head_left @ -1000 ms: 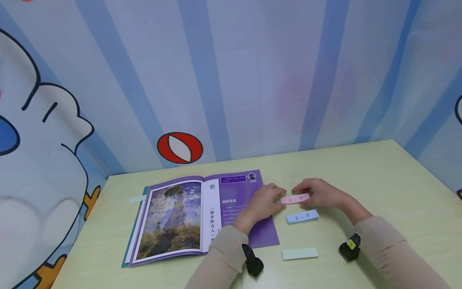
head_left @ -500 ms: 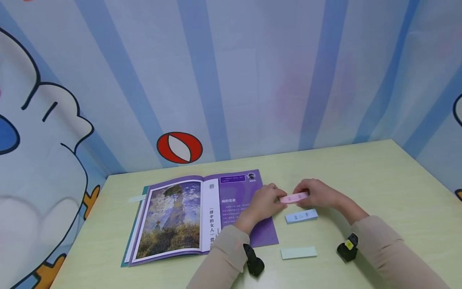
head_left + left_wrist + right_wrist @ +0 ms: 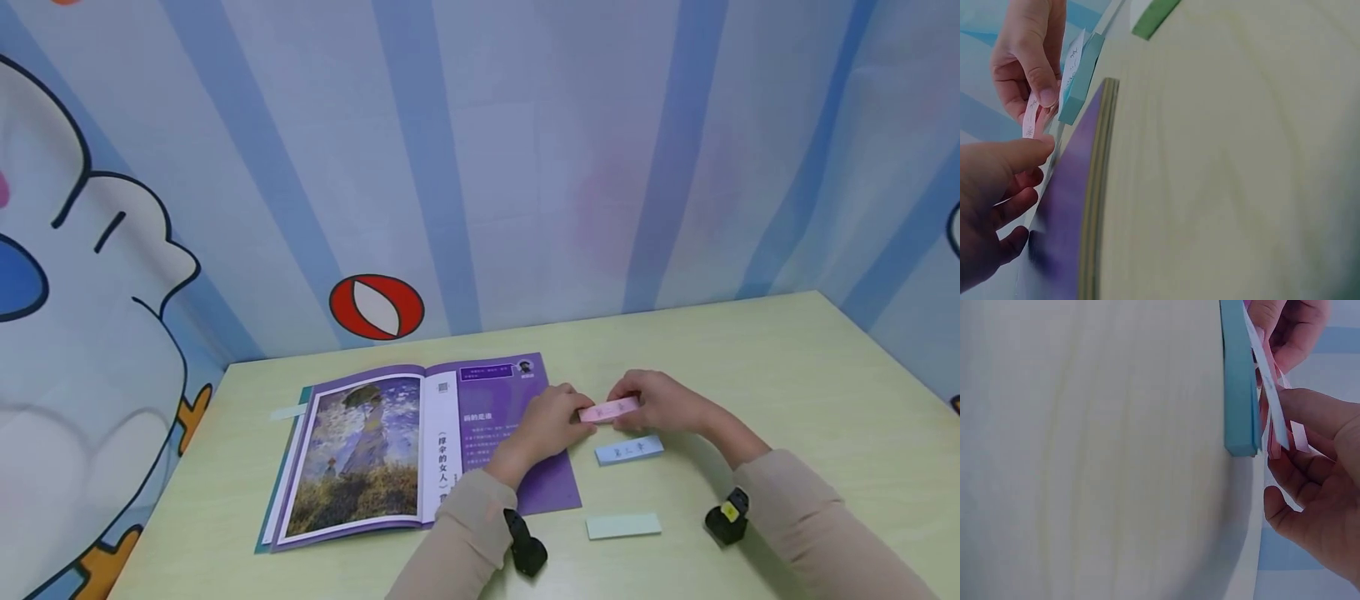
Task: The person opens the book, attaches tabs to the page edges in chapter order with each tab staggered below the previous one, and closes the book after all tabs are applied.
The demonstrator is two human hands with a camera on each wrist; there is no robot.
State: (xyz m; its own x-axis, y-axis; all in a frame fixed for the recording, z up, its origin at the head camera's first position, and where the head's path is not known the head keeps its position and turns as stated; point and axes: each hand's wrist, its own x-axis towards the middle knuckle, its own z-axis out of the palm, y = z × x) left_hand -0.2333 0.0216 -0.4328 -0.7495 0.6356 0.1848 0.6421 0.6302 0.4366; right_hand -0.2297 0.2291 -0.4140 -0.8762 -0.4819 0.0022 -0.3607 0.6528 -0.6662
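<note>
A pink sticky-note pad (image 3: 609,410) with handwriting on its top sheet is held between both hands. At its left end, my left hand (image 3: 551,421) pinches it between thumb and fingers, just over the book's right edge. My right hand (image 3: 663,403) grips the right end. In the right wrist view a pink sheet (image 3: 1298,434) stands apart from the rest of the pad near the right fingers. Just below the pink pad, a blue sticky-note pad (image 3: 629,450) with writing lies on the table; its top sheet (image 3: 1269,381) curls up. A pale green pad (image 3: 623,526) lies nearer to me.
An open purple book (image 3: 517,492) lies left of the pads, a painting of a woman with a parasol on its left page. A pale tab (image 3: 288,412) sticks out from its left edge. A striped cartoon curtain (image 3: 510,167) hangs behind the table (image 3: 787,375).
The pink pad has shifted very slightly to the left, with both hands still on it. The book, the blue pad and the green pad stay in place.
</note>
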